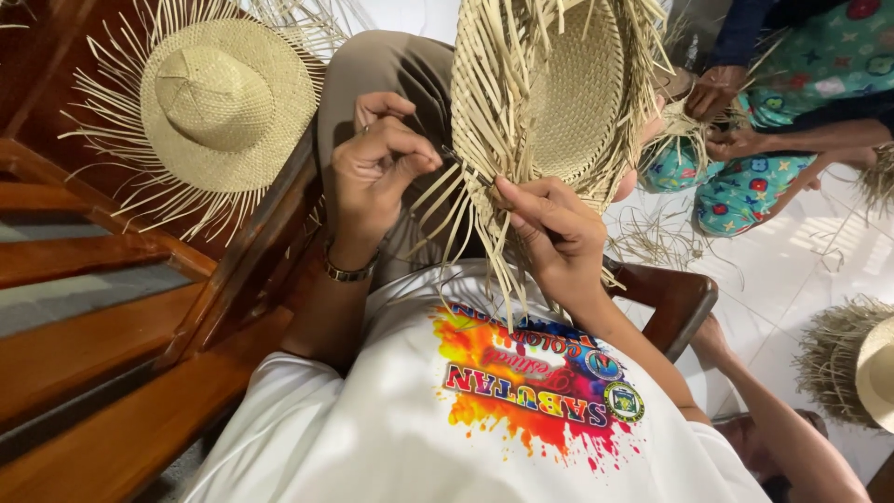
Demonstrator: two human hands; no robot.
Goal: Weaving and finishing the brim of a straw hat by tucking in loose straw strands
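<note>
Head view looks down on the unfinished straw hat (568,84) I hold over my lap, its loose strips hanging off the brim. My right hand (554,233) has its fingers pinched together on strips at the brim's lower edge; my left hand (377,168) is closed on a thin dark tool (449,153) poked into the weave. A finished straw hat (223,93) lies to my left on the wooden bench (112,373). Beyond, white tiled floor (819,251) carries scattered straw, where another person's hands (722,116) work more strips.
</note>
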